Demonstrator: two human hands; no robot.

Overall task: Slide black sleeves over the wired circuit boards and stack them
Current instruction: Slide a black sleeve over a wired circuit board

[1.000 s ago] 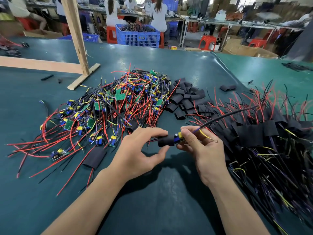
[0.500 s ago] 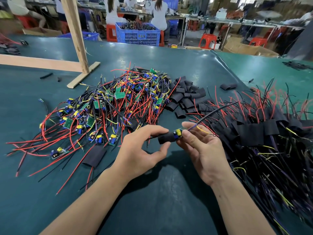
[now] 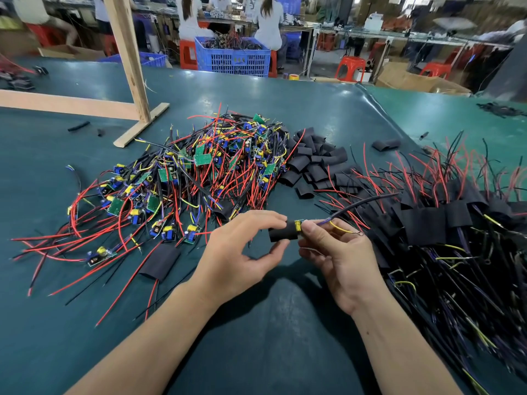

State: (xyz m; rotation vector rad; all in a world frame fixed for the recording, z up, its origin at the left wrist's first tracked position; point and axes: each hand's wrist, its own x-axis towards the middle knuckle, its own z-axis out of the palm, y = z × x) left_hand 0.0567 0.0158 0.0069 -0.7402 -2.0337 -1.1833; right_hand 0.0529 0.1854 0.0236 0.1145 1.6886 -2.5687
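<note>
I saw the black sleeve (image 3: 283, 231) held above the table's near middle, a soft matte tube almost covering the circuit board (image 3: 298, 225), whose yellow end peeked out. My left hand (image 3: 239, 259) pinched the sleeve between thumb and forefinger; my right hand (image 3: 339, 252) curled its fingers (image 3: 310, 233) round the board's wire end. The table (image 3: 85, 323) wore a smooth teal mat. Bare boards (image 3: 182, 178) tangled in red wires lay toward its far left, loose sleeves (image 3: 316, 163) at the far middle, sleeved boards (image 3: 445, 223) along the right edge.
</note>
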